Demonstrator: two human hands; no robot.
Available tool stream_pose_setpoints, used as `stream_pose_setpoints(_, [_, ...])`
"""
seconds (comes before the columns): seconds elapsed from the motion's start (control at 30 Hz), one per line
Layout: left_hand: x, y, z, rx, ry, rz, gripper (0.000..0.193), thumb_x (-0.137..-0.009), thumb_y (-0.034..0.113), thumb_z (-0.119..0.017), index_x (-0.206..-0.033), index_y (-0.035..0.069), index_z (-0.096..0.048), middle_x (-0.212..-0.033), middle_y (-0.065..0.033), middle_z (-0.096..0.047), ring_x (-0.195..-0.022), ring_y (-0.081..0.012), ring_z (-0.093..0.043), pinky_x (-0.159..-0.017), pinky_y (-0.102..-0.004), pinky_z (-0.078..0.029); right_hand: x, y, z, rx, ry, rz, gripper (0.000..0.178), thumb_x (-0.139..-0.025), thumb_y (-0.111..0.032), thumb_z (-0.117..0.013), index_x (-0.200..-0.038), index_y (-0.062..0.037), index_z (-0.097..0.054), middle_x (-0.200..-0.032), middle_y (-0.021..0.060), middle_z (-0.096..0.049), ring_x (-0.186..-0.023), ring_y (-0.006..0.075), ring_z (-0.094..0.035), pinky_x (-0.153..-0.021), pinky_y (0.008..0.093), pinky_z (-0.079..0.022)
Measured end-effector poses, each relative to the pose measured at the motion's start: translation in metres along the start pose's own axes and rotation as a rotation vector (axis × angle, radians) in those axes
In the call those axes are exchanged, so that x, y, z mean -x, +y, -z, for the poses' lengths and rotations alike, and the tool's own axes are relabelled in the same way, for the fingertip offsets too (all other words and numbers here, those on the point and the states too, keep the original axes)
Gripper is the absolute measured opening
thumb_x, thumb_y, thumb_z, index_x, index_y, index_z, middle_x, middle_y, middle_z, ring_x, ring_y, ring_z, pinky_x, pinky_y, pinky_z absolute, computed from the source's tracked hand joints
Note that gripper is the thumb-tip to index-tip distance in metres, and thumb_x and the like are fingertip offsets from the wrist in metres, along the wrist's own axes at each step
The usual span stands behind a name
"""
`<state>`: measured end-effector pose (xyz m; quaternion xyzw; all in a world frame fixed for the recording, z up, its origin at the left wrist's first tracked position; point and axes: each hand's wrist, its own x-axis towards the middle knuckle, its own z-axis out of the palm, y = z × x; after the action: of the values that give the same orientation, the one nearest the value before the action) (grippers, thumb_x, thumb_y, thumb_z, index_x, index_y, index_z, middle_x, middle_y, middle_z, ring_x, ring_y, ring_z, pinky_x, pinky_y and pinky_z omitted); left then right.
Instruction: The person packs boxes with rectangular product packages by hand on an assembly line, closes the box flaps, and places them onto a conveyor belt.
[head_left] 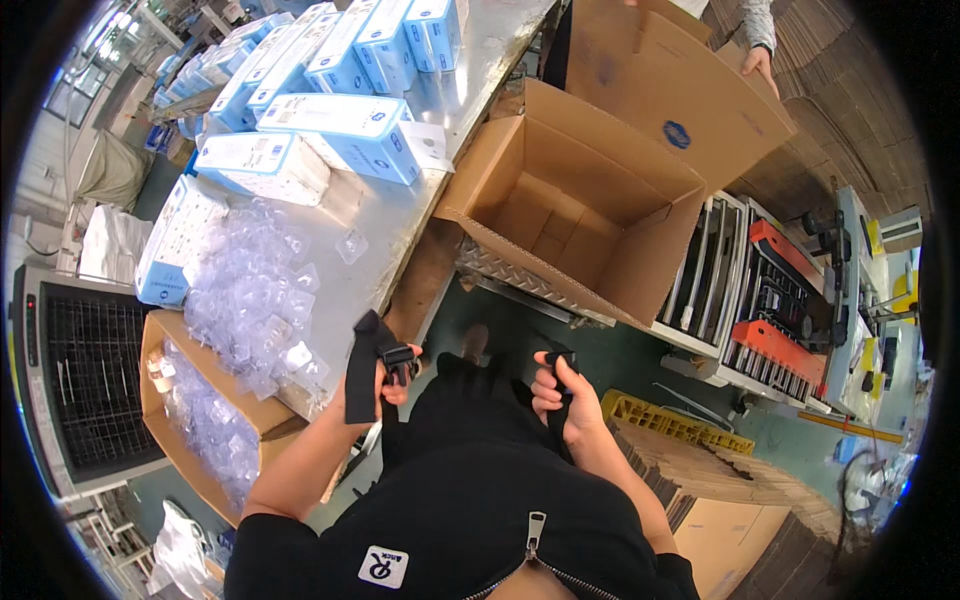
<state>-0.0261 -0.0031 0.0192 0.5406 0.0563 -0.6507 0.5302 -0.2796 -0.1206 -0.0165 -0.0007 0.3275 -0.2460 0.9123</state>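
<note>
In front of my dark clothing, my left hand (392,388) is closed around a wide black strap (361,375) with a black plastic buckle (398,357) at its end. A hand's breadth or more to the right, my right hand (572,402) grips another black strap end with a small black buckle piece (563,359) above the fingers. The two buckle pieces are apart. Whether both belong to one belt is hidden against the dark clothing.
On the metal table (380,220) lie blue-and-white boxes (345,130) and a heap of clear plastic pieces (250,285). An open cardboard carton (575,210) stands ahead. Beyond it, another person's hand (760,68) touches a cardboard sheet (680,90). Stacked cardboard (730,535) lies at right.
</note>
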Motion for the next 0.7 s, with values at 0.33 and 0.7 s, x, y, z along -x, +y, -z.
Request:
stream_pose_setpoints(0.33, [-0.028, -0.067, -0.036, -0.456, -0.046, -0.326, 0.033, -0.086, -0.004, -0.039, -0.117, 0.008, -0.041, -0.082, -0.0085, -0.055, -0.066, -0.0154, -0.053, -0.058, -0.0272, -0.042, -0.014, 0.046, -0.025, 1.188, 0.000, 0.365, 0.055, -0.065, -0.015, -0.081, -0.103, -0.0043, -0.043, -0.093, 0.0037, -0.047, -0.090, 0.0114, -0.048, -0.079, 0.0274, -0.044])
stream_pose_setpoints(0.7, [-0.011, -0.068, -0.037, -0.412, -0.186, -0.360, 0.046, -0.084, 0.001, -0.049, -0.126, 0.006, -0.031, -0.092, -0.0067, -0.053, -0.066, -0.0114, -0.049, -0.058, -0.0214, -0.041, -0.013, 0.051, -0.018, 1.209, -0.020, 0.410, 0.050, -0.068, -0.021, -0.077, -0.107, 0.0013, -0.054, -0.095, 0.0126, -0.063, -0.089, 0.0169, -0.060, -0.083, 0.0290, -0.045])
